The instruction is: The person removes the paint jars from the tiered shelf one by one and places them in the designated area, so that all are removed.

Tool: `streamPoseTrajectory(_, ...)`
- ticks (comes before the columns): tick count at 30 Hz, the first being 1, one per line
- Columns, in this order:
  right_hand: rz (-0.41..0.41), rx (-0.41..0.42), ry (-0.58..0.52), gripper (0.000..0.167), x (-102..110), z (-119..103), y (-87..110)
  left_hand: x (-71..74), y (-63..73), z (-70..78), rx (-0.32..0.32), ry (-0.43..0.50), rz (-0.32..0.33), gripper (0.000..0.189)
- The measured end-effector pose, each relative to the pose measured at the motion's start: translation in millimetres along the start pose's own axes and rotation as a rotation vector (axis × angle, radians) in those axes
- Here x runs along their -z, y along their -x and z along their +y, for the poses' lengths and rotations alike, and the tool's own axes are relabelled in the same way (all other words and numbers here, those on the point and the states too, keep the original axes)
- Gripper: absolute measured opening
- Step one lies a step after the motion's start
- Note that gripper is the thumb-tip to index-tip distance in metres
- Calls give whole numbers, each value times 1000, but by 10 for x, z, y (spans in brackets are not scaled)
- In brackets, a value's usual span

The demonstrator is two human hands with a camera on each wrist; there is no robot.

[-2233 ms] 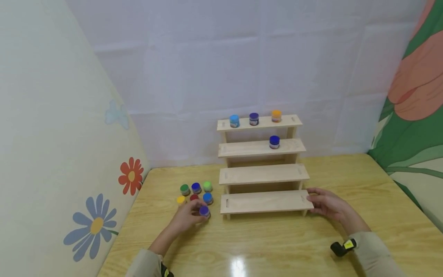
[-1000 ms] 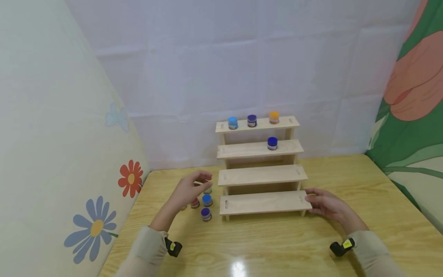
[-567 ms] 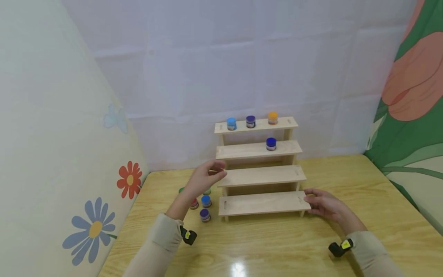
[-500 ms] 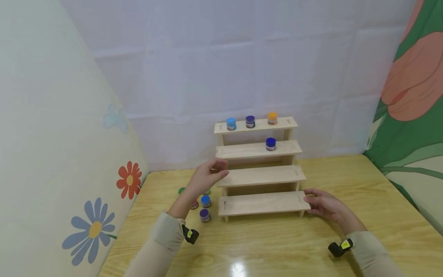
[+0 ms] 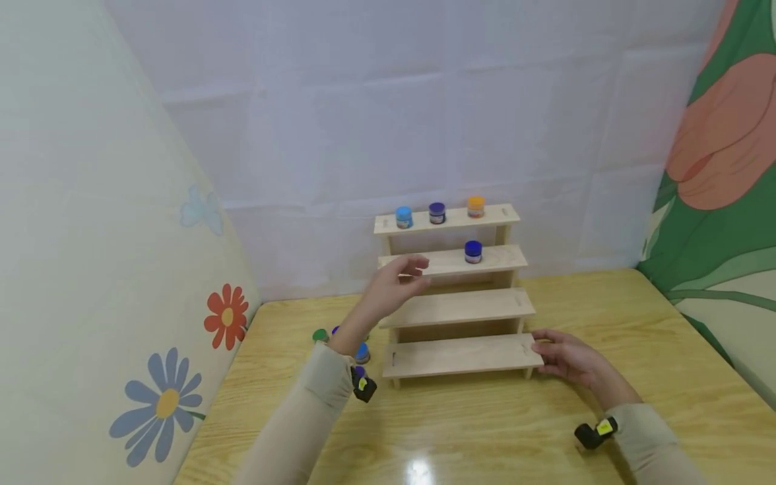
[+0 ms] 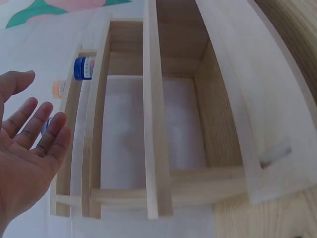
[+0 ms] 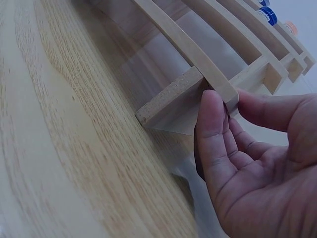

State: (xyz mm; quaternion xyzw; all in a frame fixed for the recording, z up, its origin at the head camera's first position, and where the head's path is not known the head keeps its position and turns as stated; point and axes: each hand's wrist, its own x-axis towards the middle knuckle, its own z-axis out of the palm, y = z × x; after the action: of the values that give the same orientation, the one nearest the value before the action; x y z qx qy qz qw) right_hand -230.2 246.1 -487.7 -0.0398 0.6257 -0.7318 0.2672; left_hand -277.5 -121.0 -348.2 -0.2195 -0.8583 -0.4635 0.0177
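A four-step wooden display stand (image 5: 461, 355) stands on the table. My right hand (image 5: 572, 364) pinches the right end of its lowest step; the right wrist view shows thumb and fingers (image 7: 212, 116) on either side of the board. My left hand (image 5: 393, 291) hovers before the second and third steps, fingers relaxed; nothing lies in the palm (image 6: 22, 173) in the left wrist view. On the top step sit small paint jars with light-blue (image 5: 403, 217), purple (image 5: 437, 213) and orange (image 5: 475, 207) lids. A dark-blue-lidded jar (image 5: 473, 252) sits on the step below, right of the left hand.
More jars stand on the table left of the stand, among them a green-lidded jar (image 5: 320, 335) and a blue-lidded jar (image 5: 362, 353), partly hidden by the left forearm. A white cloth (image 5: 339, 135) hangs behind; a flower-painted panel (image 5: 121, 269) borders the left side.
My left hand has left the purple-lidded jar on the table and moved up and right to the stand's middle steps. The right hand keeps its hold on the lowest step.
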Motion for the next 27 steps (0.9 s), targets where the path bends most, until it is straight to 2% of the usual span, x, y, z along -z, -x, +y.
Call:
streamPoseTrajectory(4, -5, 5, -6, 39, 10, 10, -3, -79, -151, 58, 0, -6, -3, 43)
streamPoseTrajectory(11, 0, 1, -8, 38, 22, 20, -15, -192, -377, 146, 37, -7, -13, 48)
streamPoseTrajectory(18, 18, -8, 6, 44, 39, 27, -18, -332, -591, 158, 40, -36, -39, 54)
streamPoseTrajectory(27, 27, -17, 17, 56, 29, 21, -35, -492, -797, 188, 38, -73, -46, 56)
